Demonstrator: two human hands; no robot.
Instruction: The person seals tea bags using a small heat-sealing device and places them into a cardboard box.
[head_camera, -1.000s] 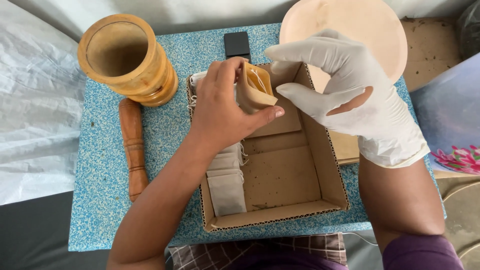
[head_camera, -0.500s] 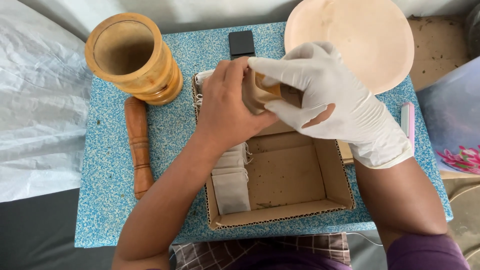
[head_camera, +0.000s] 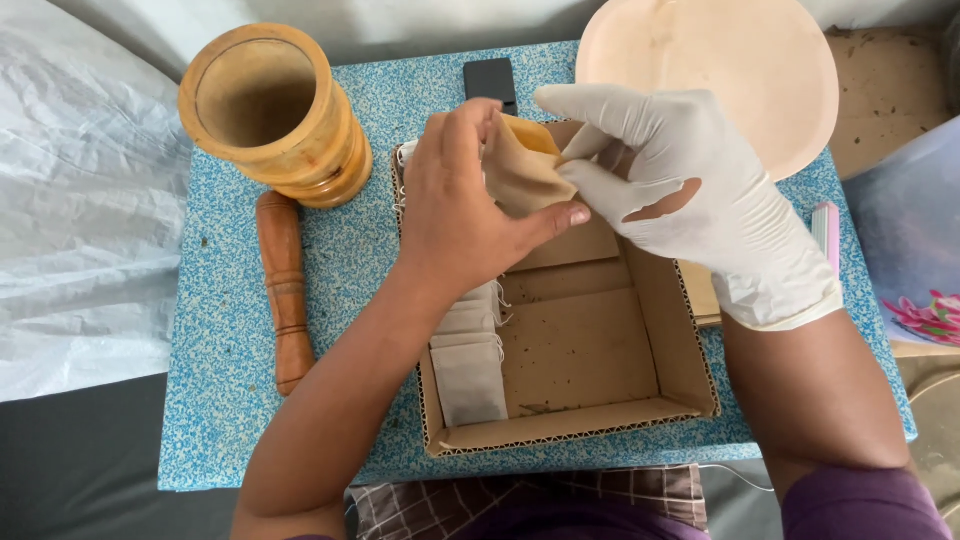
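My bare left hand and my right hand, in a torn white glove, both grip a small tan paper pouch with yellow powder showing at its top. They hold it above the far end of an open cardboard box. A row of flat tan pouches stands along the box's left wall, partly hidden under my left forearm.
The box rests on a blue speckled table. A wooden mortar stands at the far left with a wooden pestle lying beside it. A small black block and a round pale plate sit behind the box.
Both hands have closed in on the pouch; the gloved fingers now pinch its top edge, and the pouch mouth looks narrower than before.
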